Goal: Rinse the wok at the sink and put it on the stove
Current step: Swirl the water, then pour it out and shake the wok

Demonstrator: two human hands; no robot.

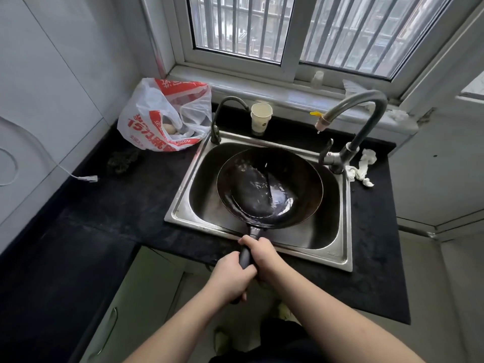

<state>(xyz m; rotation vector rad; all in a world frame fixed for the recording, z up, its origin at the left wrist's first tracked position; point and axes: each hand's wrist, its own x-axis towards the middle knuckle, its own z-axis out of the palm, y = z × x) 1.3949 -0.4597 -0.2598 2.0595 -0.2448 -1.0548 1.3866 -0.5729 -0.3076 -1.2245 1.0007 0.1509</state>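
Note:
A black wok (269, 187) sits tilted inside the steel sink (343, 226), with water pooled and sloshing in its bowl. Its dark handle points toward me over the sink's front rim. My right hand (259, 254) grips the handle close to the wok. My left hand (230, 277) grips the same handle just behind it, nearer its end. The tall grey faucet (366, 121) arches over the sink's back right, and a drop hangs at its spout. No stove is in view.
A white and red plastic bag (165, 116) stands on the black counter (110, 205) at the back left. A paper cup (261, 117) and a small second tap (225, 113) stand behind the sink. Crumpled tissue (362, 167) lies right of the faucet. A white plug (89, 178) lies at left.

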